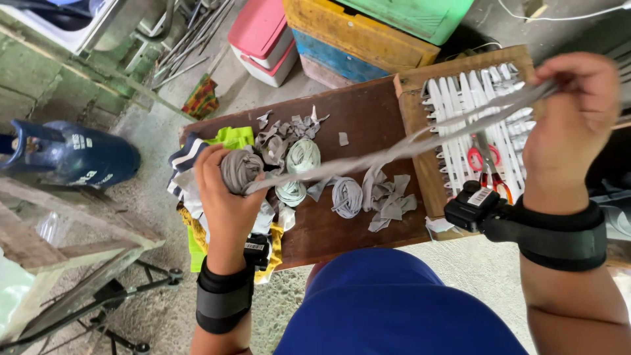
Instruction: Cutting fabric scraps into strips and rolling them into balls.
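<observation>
Blue lap (394,309) below; both hands clamped on grey cloth.
Left hand (227,197) gripping wound ball (240,169); right hand (572,125) pinching strip (394,152) taut. Soft, light, likely stretchy; best held near ends.

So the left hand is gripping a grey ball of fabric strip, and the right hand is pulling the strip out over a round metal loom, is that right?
Not quite. The left hand does grip the grey ball of fabric strip, and the right hand pulls the strip, but the loom is a rectangular wooden frame, as the head view shows.

Hidden and cut-off bits, head view

My left hand (227,190) covers most of the grey ball (240,169); the scissors (486,167) sit partly under the strip (394,152); the blue gas cylinder (62,154) runs off the left edge.
</observation>
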